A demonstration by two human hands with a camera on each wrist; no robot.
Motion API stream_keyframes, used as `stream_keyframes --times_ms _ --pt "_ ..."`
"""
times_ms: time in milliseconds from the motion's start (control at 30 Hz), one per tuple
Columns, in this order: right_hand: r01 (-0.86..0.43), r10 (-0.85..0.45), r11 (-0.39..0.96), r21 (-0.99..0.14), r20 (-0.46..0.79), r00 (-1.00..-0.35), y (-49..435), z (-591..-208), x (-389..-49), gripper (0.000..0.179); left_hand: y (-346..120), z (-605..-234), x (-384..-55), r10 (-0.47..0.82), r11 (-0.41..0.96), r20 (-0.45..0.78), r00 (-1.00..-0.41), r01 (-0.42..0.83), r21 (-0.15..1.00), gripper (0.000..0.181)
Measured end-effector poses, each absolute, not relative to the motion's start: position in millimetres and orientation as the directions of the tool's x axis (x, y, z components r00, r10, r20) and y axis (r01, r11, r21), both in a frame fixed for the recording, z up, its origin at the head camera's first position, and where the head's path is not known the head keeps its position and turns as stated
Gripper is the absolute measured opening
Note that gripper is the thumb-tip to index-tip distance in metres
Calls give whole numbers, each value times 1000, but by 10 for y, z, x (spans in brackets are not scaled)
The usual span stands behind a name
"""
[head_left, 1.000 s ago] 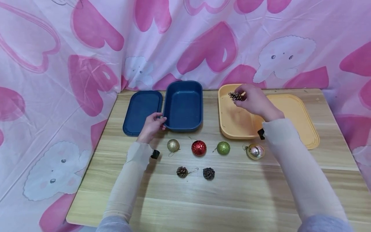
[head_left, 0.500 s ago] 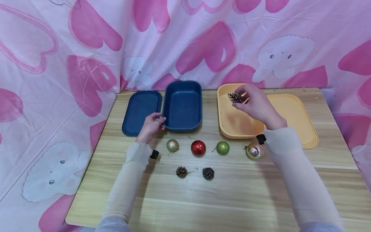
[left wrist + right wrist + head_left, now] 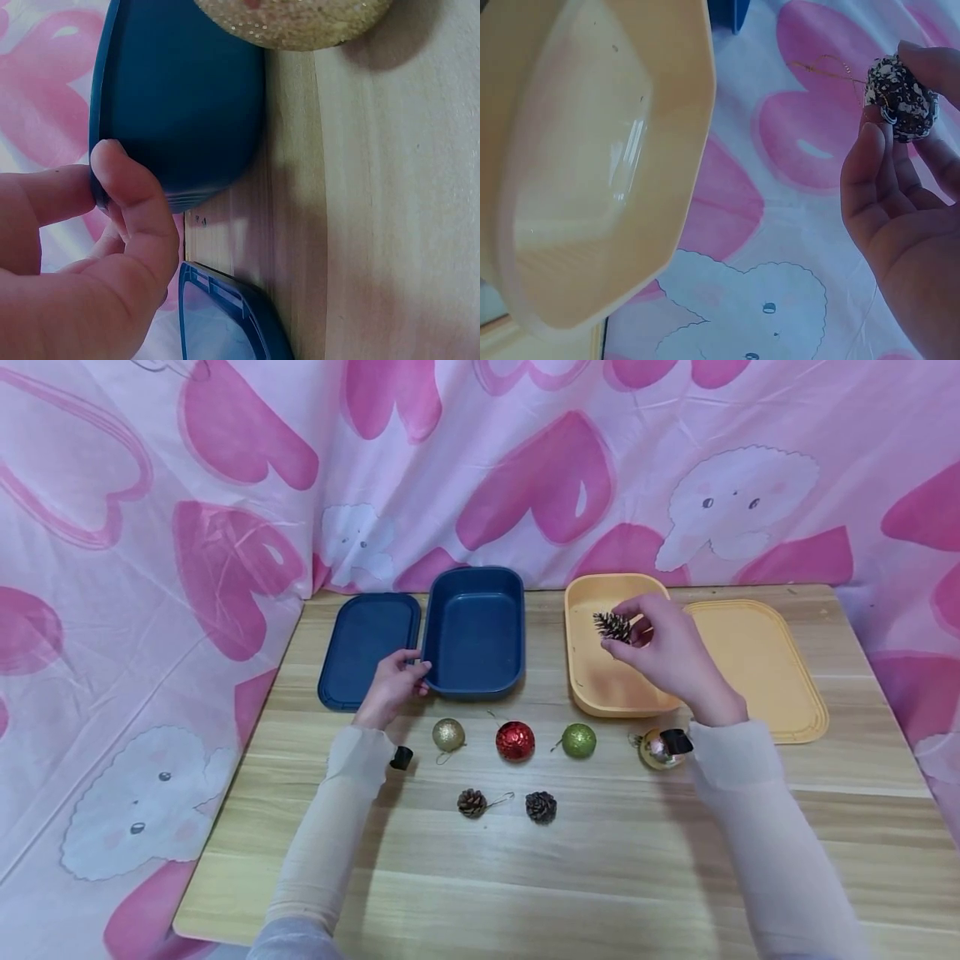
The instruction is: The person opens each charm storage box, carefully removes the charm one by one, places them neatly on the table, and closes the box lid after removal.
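Above the yellow box (image 3: 588, 689), my right hand (image 3: 671, 647) holds a white-tipped pine cone (image 3: 612, 627) between thumb and fingers. A thin gold loop trails from that pine cone (image 3: 901, 97) in the right wrist view. My left hand (image 3: 392, 687) pinches the near left rim of the blue box (image 3: 480, 639); the left wrist view shows thumb and finger on either side of the rim. Close to this hand lies a gold glitter ball (image 3: 448, 736). Beyond the right wrist's dark strap, a shiny pink and gold ball (image 3: 657, 750) is partly covered.
A blue lid (image 3: 367, 647) lies left of the blue box, a yellow lid (image 3: 757, 668) right of the yellow one. In front are a red ball (image 3: 515, 742), a green ball (image 3: 579, 741), a brown pine cone (image 3: 472, 803) and a dark pine cone (image 3: 541, 807). A pink curtain (image 3: 420, 468) hangs behind.
My right hand has shifted slightly toward me over the yellow box, still holding the pine cone. The left hand stays at the blue box's rim.
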State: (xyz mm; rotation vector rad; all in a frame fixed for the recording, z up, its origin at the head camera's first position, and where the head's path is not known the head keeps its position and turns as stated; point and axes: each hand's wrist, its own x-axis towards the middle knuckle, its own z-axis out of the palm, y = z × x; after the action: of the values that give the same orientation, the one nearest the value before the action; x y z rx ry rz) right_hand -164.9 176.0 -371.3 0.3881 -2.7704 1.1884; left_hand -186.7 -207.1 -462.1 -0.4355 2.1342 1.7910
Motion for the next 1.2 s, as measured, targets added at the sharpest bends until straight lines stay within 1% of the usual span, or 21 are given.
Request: stream_keyframes --times_ms 133,367,567,867,967,1100,1200 --pt "-235 -148 654 -719 182 -972 1755 -3741 -1530 36 -2065 -4610 -1862 -27 175 -429 -903 -427 887 45" --pt "-222 -106 625 -749 200 -974 1765 -3785 -1290 37 -2063 -4586 -1854 -25 187 -425 -905 -422 887 46" --pt "-184 -67 609 -771 180 -981 1751 -3836 -1070 37 -2065 -4587 -1857 -17 183 -429 -903 -424 887 47" --pt "-221 -108 582 -783 195 -975 1706 -4036 -804 36 -2058 -4583 -1852 -14 182 -433 -901 -428 885 48" --pt "-234 -121 554 -799 201 -972 1692 -4112 -732 38 -2058 -4580 -1847 -14 179 -432 -902 -428 886 47" --pt "-208 -132 528 -823 162 -978 1683 -4195 -639 40 -2058 -4582 -1848 -17 175 -436 -900 -432 885 47" --pt "-169 -118 538 -826 125 -985 1673 -4244 -560 40 -2058 -4589 -1853 -21 179 -439 -898 -435 883 46"
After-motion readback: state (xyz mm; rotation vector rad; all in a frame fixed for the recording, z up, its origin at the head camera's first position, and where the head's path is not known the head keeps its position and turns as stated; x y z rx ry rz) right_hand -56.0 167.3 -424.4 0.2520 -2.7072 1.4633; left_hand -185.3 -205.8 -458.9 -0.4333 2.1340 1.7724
